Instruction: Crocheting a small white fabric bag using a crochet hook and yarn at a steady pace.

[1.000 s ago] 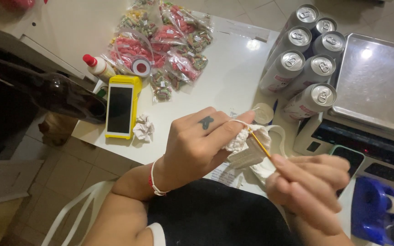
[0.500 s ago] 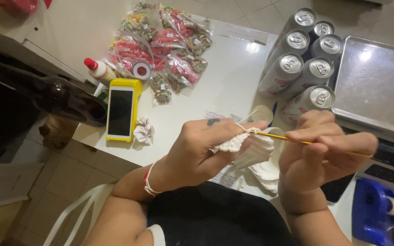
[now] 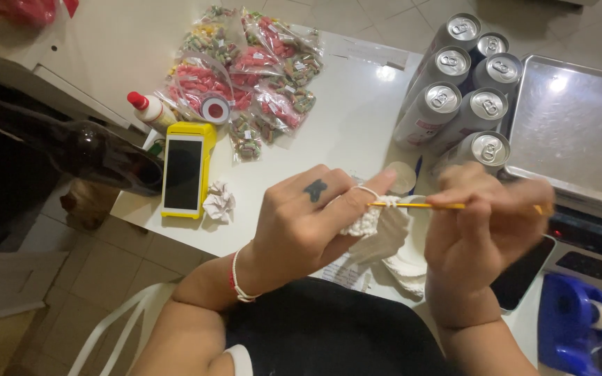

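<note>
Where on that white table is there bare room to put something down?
The widest bare patch of the white table lies between the clear bags of coloured sweets and the silver drink cans. It is crowded around the yellow-cased phone, crumpled paper and white crochet piece.

Small shop counter: white table, weighing scale far right, six drink cans, bagged sweets far left, card-payment terminal, blue tape dispenser near right.
</note>
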